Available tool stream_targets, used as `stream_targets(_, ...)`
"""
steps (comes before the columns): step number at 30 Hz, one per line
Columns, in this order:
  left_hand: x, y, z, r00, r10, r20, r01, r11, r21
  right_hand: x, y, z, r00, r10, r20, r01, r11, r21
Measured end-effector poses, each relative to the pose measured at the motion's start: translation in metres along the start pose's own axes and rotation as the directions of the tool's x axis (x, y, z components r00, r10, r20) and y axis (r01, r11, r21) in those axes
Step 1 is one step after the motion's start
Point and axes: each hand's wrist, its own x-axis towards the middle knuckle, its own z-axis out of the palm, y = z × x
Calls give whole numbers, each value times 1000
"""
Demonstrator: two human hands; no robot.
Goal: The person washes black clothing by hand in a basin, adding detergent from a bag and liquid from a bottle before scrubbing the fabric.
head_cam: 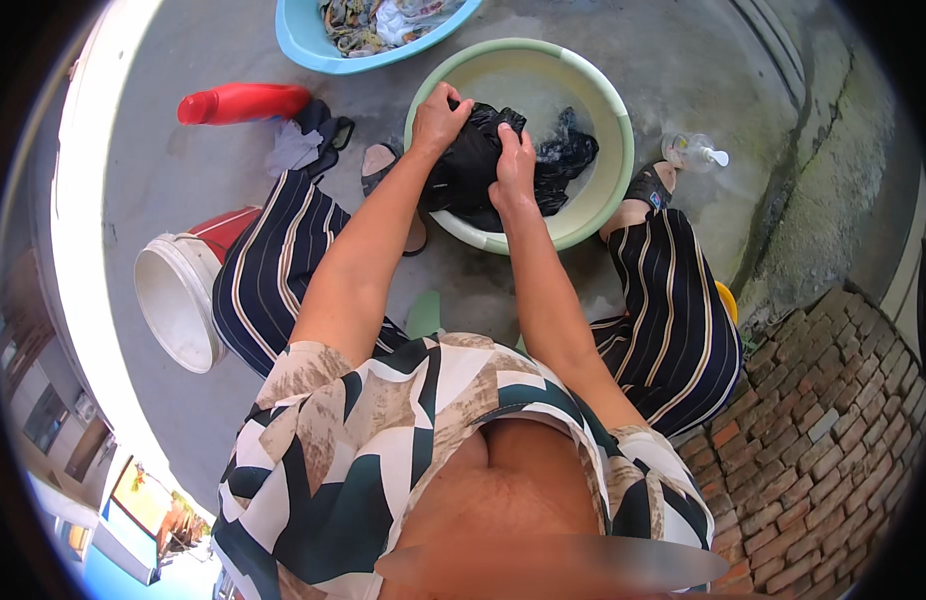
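Between my feet stands a pale green plastic basin (624, 154) with water in it. A wet black garment (463, 176) lies partly in the water and partly against the near-left rim. My left hand (442, 120) grips its upper left edge, fingers pinched on the cloth. On the fabric's right side, my right hand (514, 169) holds a fold with the thumb on top. More of the dark cloth spreads to the right in the basin, glossy with water. The parts of the garment under my hands are hidden.
A light blue tub (343, 66) with laundry sits beyond the basin. To the left are a red bottle (245, 103), dark sandals (324, 139) with a pale cloth (294, 148), and a white bucket (174, 300). A clear pump bottle (692, 152) lies right; brick paving (823, 420) is lower right.
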Motion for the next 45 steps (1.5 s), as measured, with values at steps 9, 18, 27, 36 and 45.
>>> stream_targets(9,0,-14,59,995,101,18,-102,967,233,96,-6,-74,784,-615,84,257,198,-946)
stream_targets(18,52,-21,106,977,-183,111,153,961,231,130,19,-101,861,-223,-457,-182,705,-686)
stream_targets(27,-30,83,102,926,249,283,-254,967,-17,154,17,-120,955,295,44,-295,912,287)
stream_targets(36,-18,80,81,985,100,143,-140,942,304,72,34,-76,943,316,104,-330,845,421)
stream_targets(45,28,30,59,997,-72,-26,76,959,273,84,-51,-46,879,-407,-247,273,856,-438)
